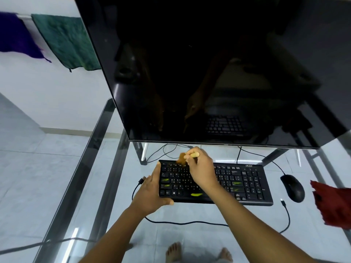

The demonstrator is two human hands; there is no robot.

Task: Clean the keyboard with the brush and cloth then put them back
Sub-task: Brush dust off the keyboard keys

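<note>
Brush (pixel 182 158) pinched in right hand (pixel 201 168) grip, bristles on keyboard (pixel 247 184); left hand (pixel 150 193) clasps keyboard end.

The keyboard (pixel 245 184) was black with white legends and yellow-green smears on several keys. The brush (pixel 182 158) had brown bristles and a pale tan handle. The cloth (pixel 334 204) was dark red, the mouse (pixel 292 187) and monitor (pixel 190 54) black. The green towel (pixel 66 42) and the purple towel (pixel 17 38) were each one plain colour.
</note>
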